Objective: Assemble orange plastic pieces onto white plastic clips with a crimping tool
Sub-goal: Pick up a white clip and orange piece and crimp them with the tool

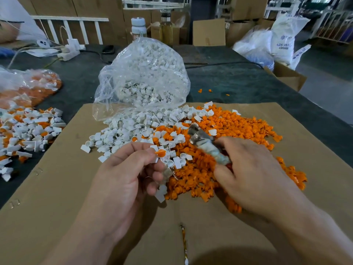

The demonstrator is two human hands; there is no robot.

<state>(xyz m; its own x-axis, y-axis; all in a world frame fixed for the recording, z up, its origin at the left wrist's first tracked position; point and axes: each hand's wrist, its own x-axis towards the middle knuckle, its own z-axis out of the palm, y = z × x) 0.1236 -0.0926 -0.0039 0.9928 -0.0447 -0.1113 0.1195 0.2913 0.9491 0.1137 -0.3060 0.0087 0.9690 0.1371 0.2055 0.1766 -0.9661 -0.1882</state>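
Observation:
My left hand pinches a white clip with an orange piece at its fingertips, and more white clips show under its curled lower fingers. My right hand grips the crimping tool, whose metal head points up and left over the piles. A heap of loose orange pieces lies on the cardboard sheet beside a heap of white clips. The tool's handles are hidden in my palm.
A clear bag of white clips stands behind the heaps. At the left lie a pile of assembled white-and-orange parts and a bag of orange pieces. Bottles, a power strip and boxes sit at the table's far side.

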